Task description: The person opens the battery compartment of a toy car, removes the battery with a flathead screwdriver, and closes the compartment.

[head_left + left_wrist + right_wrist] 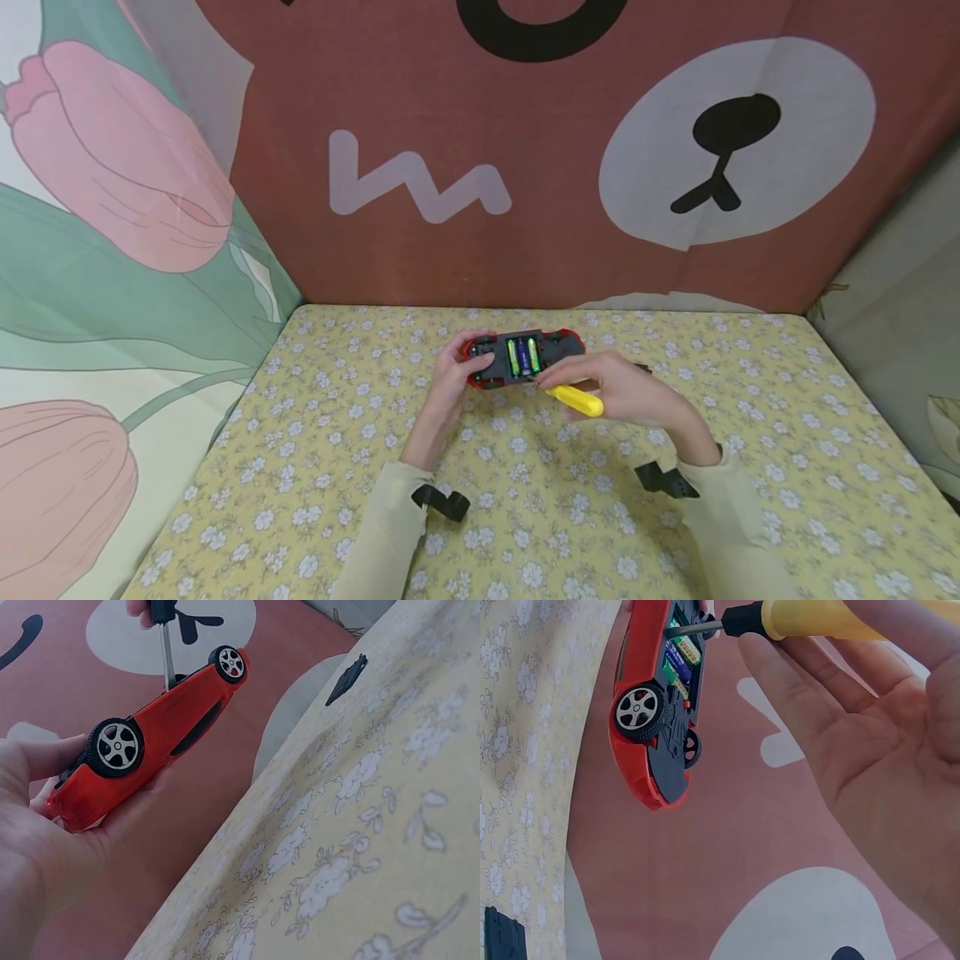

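A red toy car (491,367) is held underside up above the table, its battery bay uncovered. Inside the bay lie three batteries (523,356), the middle one blue and the outer two green. My left hand (453,371) grips one end of the car, thumb across the dark underside. In my right hand (618,387) is a screwdriver (576,400) with a yellow handle and black collar, pinched between thumb and fingers. Its metal shaft (697,628) reaches the edge of the battery bay in the right wrist view.
A small black battery cover (347,679) lies on the flowered tablecloth (300,500), to the right beyond the car. Behind the table hangs a brown cloth (450,267) with a bear print. Black straps (441,502) circle both wrists.
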{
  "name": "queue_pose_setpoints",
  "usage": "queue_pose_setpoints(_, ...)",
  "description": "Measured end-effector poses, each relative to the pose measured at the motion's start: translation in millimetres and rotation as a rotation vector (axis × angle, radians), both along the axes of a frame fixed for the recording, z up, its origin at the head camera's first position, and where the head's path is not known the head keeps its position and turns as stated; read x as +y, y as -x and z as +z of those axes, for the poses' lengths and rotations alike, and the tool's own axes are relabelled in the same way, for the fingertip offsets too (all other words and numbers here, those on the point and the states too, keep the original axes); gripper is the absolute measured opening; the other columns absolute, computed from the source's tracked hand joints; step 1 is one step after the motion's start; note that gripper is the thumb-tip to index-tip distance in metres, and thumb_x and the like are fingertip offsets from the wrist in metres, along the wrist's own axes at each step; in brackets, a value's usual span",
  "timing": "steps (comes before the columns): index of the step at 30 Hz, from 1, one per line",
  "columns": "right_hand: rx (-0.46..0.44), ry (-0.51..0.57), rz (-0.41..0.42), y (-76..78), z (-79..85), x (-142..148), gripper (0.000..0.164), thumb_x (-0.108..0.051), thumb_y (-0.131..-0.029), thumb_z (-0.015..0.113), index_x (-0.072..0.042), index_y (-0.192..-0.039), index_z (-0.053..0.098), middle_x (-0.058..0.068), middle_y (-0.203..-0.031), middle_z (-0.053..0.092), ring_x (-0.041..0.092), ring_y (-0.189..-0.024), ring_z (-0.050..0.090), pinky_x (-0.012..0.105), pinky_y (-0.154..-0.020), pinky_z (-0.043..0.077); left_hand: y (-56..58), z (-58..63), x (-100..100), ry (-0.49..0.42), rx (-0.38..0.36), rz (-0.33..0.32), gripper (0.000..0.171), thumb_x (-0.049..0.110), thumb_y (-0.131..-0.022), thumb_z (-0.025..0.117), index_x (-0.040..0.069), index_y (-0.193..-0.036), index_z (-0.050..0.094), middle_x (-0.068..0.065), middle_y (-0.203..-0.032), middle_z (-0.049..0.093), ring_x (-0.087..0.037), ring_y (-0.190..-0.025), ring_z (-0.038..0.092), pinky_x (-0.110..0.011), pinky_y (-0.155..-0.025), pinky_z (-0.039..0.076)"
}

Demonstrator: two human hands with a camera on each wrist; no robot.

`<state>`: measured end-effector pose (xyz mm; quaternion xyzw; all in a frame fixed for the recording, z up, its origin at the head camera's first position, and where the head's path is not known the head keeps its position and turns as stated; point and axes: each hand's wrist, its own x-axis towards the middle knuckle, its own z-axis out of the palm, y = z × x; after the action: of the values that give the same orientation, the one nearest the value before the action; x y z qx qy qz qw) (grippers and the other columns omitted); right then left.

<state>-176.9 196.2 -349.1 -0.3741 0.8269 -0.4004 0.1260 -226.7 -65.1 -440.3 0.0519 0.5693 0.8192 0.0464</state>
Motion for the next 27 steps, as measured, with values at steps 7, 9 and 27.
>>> queue_pose_setpoints(7, 0.004, -0.005, 0.018, -1.9, 2.1, -0.3, 0.041, -0.007, -0.088, 0.082, -0.003, -0.128, 0.072, 0.017, -0.132, 0.067, 0.034, -0.119, 0.065, 0.054, -0.096, 0.054, -0.2, 0.2, 0.1, -0.007, -0.01, 0.005, 0.042, -0.006, -0.091, 0.066, -0.003, -0.132, 0.06, -0.015, -0.131, 0.063, -0.023, -0.109, 0.065, -0.03, -0.086, 0.058)
queue_pose_setpoints(9, 0.007, -0.003, 0.021, -2.1, 2.4, -0.1, 0.041, -0.006, -0.088, 0.082, -0.003, -0.127, 0.072, 0.017, -0.132, 0.067, 0.034, -0.119, 0.065, 0.054, -0.096, 0.054, 0.1, 0.2, 0.4, -0.013, -0.012, 0.006, 0.042, -0.006, -0.091, 0.066, -0.003, -0.132, 0.06, -0.015, -0.132, 0.063, -0.023, -0.109, 0.065, -0.03, -0.086, 0.058)
queue_pose_setpoints(27, 0.122, -0.028, -0.011, -8.5, 6.9, 1.1, 0.03, -0.005, -0.092, 0.078, -0.007, -0.122, 0.076, 0.012, -0.131, 0.069, 0.031, -0.115, 0.068, 0.042, -0.088, 0.056, 3.8, -2.7, 4.1, -0.059, -0.087, 0.038, 0.04, -0.008, -0.091, 0.064, -0.003, -0.13, 0.062, -0.013, -0.131, 0.065, -0.023, -0.112, 0.064, -0.028, -0.084, 0.057)
